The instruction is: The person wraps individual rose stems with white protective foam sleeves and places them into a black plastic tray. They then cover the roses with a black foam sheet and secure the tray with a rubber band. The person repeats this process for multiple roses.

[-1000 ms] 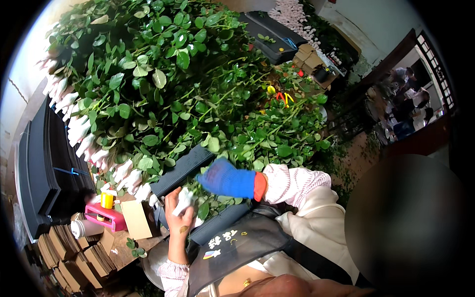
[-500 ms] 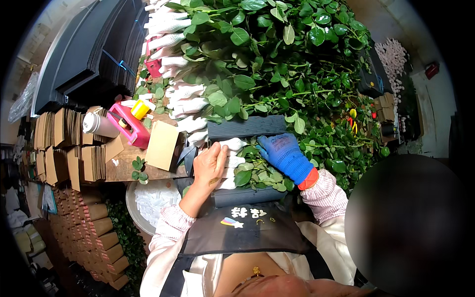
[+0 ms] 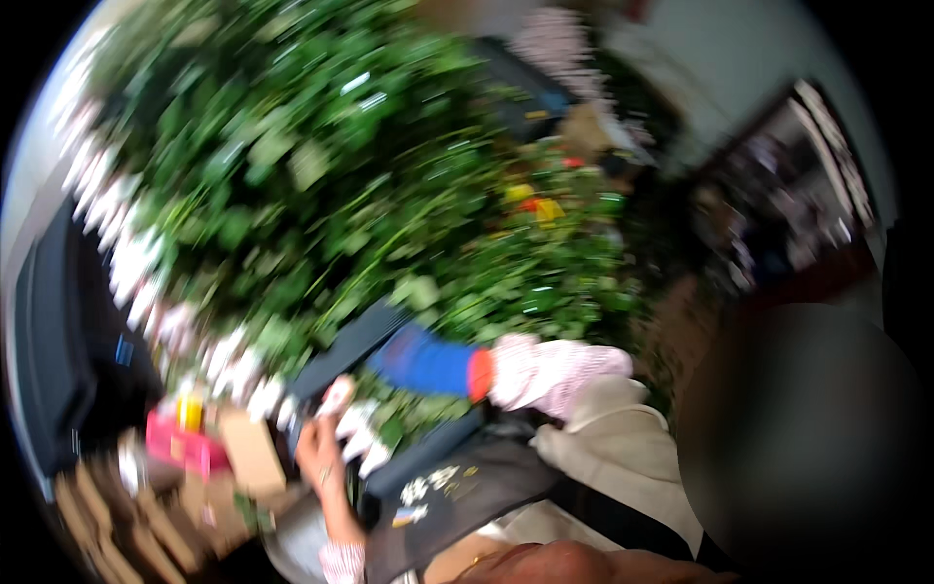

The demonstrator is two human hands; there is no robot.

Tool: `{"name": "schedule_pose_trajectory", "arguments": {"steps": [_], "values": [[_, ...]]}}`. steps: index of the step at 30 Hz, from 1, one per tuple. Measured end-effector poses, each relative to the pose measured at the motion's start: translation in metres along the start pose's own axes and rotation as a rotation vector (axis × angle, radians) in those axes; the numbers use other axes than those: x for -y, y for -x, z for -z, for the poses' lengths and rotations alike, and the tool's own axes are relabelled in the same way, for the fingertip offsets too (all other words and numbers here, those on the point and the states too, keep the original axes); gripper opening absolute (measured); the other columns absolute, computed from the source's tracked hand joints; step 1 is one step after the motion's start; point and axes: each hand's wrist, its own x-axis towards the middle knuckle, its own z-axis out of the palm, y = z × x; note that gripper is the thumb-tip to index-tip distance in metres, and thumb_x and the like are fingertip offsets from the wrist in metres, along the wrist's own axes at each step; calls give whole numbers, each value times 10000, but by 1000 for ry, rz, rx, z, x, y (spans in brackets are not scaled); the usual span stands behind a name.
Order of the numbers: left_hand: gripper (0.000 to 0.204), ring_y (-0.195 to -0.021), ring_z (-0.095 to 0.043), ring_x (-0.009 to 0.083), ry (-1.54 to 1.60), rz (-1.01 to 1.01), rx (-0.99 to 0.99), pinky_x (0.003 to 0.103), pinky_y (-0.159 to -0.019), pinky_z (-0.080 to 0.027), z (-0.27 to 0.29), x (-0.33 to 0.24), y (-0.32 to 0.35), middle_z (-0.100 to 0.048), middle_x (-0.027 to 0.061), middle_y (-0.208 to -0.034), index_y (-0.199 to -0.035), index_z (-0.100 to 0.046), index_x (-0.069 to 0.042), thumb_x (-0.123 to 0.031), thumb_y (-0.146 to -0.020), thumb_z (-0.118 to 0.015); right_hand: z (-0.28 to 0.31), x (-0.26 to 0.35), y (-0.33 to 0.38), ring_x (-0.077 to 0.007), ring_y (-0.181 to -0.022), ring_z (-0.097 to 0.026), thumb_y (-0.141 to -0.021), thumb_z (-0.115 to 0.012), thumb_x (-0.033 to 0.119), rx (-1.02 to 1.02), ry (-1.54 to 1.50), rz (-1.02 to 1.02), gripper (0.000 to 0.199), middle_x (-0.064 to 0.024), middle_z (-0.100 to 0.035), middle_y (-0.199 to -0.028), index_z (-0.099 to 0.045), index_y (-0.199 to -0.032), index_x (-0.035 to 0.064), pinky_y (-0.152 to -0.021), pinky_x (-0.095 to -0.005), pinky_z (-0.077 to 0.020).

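Wooden worktable (image 3: 222, 494), blurred, its bare top showing just on the near side of the pink tape dispenser (image 3: 185, 444), which stands on it with a yellow roll (image 3: 190, 411). Right of the dispenser: a tan cardboard piece (image 3: 251, 450); left: a white cup (image 3: 132, 469). Nearer than the dispenser, to its right: a small leaf sprig (image 3: 255, 514). Beyond it: a heap of leafy cut stems (image 3: 292, 185), with white-sleeved flower heads (image 3: 131, 268) along one edge; beyond and left: stacked black sheets (image 3: 73, 331).

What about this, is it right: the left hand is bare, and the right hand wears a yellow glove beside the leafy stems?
Not quite: the head view shows a blue glove, not yellow, on the right hand, beside the leafy stems. The left hand is indeed bare.
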Motion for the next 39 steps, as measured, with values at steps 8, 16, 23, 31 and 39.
{"name": "schedule_pose_trajectory", "arguments": {"steps": [8,16,23,31,39], "values": [[288,-652,-434,104,107,-52,-9,288,-657,-375,-22,-5,3,-539,19,-685,-791,-598,-17,-239,-970,-637,23,6,0,-296,-799,-709,-817,-642,165,346,56,-252,169,-67,-715,-842,-714,-961,116,-667,-444,-566],[286,-639,-401,88,101,-340,-303,285,-620,-343,24,-5,0,-508,-3,-660,-764,-581,-23,-211,-966,-658,10,-1,-1,-333,-767,-696,-762,-720,272,223,-15,-116,229,-106,-705,-791,-687,-886,82,-693,-456,-550],[306,-616,-357,64,-67,-310,169,277,-565,-288,10,4,1,-470,-35,-629,-725,-552,-35,-178,-961,-685,38,-4,-2,-362,-773,-687,-618,-853,475,367,-172,-95,590,-140,-701,-821,-655,-976,50,-695,-464,-542],[363,-606,-360,36,50,-301,225,254,-540,-274,-5,18,-2,-504,-41,-617,-702,-538,-67,-248,-997,-646,21,2,9,-334,-790,-692,-663,-839,400,237,-72,-118,555,-120,-685,-829,-623,-1034,47,-682,-458,-537],[221,-704,-406,74,354,-29,-116,244,-617,-351,-13,73,-11,-488,-34,-752,-826,-564,-97,-225,-982,-653,33,7,6,-325,-799,-695,-694,-826,384,335,-88,-174,529,-119,-685,-836,-620,-1046,47,-690,-459,-535]]}}
